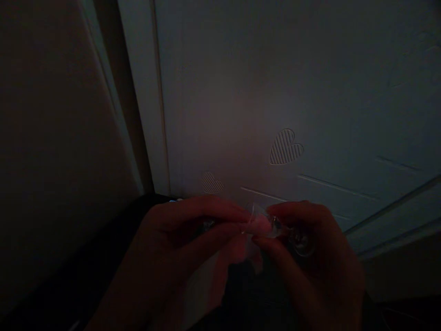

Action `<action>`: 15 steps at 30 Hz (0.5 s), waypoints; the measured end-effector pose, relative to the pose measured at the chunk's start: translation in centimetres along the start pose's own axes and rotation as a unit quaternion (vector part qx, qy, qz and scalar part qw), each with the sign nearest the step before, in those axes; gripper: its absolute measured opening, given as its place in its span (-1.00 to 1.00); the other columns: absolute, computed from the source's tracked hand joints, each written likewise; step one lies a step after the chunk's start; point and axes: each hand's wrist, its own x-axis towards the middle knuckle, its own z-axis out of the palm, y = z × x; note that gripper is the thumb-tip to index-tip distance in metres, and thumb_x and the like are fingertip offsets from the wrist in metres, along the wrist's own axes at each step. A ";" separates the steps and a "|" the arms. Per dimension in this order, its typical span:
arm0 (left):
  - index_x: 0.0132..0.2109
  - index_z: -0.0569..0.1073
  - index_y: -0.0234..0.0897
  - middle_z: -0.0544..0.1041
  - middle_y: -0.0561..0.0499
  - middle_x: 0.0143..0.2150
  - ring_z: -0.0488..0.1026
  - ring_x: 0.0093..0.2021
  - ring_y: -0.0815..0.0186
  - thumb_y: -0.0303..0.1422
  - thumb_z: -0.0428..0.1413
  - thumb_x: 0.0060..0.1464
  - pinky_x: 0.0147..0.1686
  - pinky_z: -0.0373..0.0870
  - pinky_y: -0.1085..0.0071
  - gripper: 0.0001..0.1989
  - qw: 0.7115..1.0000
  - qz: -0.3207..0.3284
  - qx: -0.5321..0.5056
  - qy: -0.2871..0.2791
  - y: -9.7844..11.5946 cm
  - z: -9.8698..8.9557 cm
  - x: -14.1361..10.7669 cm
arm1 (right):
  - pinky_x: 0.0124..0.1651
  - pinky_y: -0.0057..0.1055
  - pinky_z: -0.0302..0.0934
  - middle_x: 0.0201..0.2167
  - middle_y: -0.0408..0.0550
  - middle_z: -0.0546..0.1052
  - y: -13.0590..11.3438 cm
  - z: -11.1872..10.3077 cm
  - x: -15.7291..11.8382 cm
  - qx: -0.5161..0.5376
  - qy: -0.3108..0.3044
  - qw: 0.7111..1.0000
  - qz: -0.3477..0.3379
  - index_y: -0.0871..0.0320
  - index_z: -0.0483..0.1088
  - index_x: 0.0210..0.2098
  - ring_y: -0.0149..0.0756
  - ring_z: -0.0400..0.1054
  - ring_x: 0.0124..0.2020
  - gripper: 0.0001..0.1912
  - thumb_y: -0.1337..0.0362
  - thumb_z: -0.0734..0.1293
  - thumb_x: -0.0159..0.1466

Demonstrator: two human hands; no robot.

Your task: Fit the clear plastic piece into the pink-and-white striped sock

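The light is very dim. In the head view my left hand [182, 234] is closed, thumb and fingertips pinching a soft pinkish sheet [220, 276], like tissue or thin film, that hangs below it. My right hand [317, 248] is closed around a small clear glass or plastic piece [275, 225] with a rounded, shiny end [301, 241] by the palm. Pink material shows at or inside the clear piece's left end, where the fingertips of both hands nearly meet. Its exact kind is too dark to make out.
Behind the hands stands a pale panel [241, 101], door-like, with embossed striped hearts [285, 147] and raised lines. A plain wall [58, 115] rises at the left, with a dark gap beside the panel. Dark cloth or shadow lies low on the left.
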 end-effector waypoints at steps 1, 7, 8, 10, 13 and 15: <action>-0.27 0.52 -0.07 0.57 0.15 -0.27 0.51 -0.28 0.36 -0.43 0.05 0.06 -0.32 0.45 0.55 -0.82 1.000 0.001 -0.002 -0.010 0.1 -0.1 0.1 | -0.55 -0.50 0.25 -0.48 -0.19 0.45 0.0 0.0 0.0 0.003 0.000 1.000 0.002 0.00 0.34 -0.32 -0.38 0.34 -0.52 -0.81 0.21 0.38 0.06; -0.20 0.51 -0.02 0.55 0.13 -0.19 0.49 -0.20 0.33 -0.44 0.07 0.04 -0.25 0.43 0.53 -0.77 0.997 0.016 0.015 -0.076 0.4 -1.1 0.4 | -0.55 -0.51 0.24 -0.49 -0.21 0.44 0.3 0.1 -0.2 0.012 0.014 1.000 0.006 -0.01 0.33 -0.30 -0.40 0.34 -0.51 -0.80 0.25 0.38 0.06; -0.19 0.51 -0.02 0.55 0.13 -0.18 0.49 -0.18 0.32 -0.44 0.09 0.03 -0.22 0.43 0.52 -0.77 0.996 0.014 0.021 -0.084 0.5 -1.2 0.5 | -0.55 -0.51 0.24 -0.48 -0.21 0.44 0.4 0.1 -0.2 0.010 0.010 1.000 0.002 -0.01 0.33 -0.30 -0.40 0.34 -0.51 -0.80 0.26 0.38 0.06; -0.19 0.52 -0.03 0.55 0.12 -0.18 0.48 -0.17 0.31 -0.44 0.12 -0.01 -0.20 0.42 0.51 -0.77 0.995 0.014 0.027 -0.092 0.7 -1.2 0.6 | -0.55 -0.50 0.24 -0.47 -0.20 0.44 0.4 0.1 -0.2 0.009 0.005 1.000 -0.002 -0.01 0.33 -0.30 -0.38 0.34 -0.50 -0.79 0.26 0.38 0.06; -0.20 0.51 -0.04 0.55 0.13 -0.19 0.49 -0.19 0.31 -0.45 0.15 -0.04 -0.23 0.42 0.51 -0.76 0.997 0.009 0.028 -0.078 0.7 -0.9 0.6 | -0.53 -0.50 0.24 -0.46 -0.19 0.44 0.2 0.1 -0.2 0.010 0.016 1.000 0.008 0.00 0.32 -0.29 -0.38 0.34 -0.49 -0.79 0.26 0.37 0.06; -0.22 0.50 -0.06 0.55 0.15 -0.22 0.49 -0.23 0.32 -0.44 0.15 -0.04 -0.25 0.42 0.51 -0.79 0.998 0.011 0.027 -0.052 0.5 -0.5 0.5 | -0.53 -0.52 0.25 -0.46 -0.20 0.43 0.0 0.3 -0.1 0.009 0.015 1.000 0.014 0.00 0.32 -0.29 -0.39 0.33 -0.49 -0.78 0.27 0.38 0.05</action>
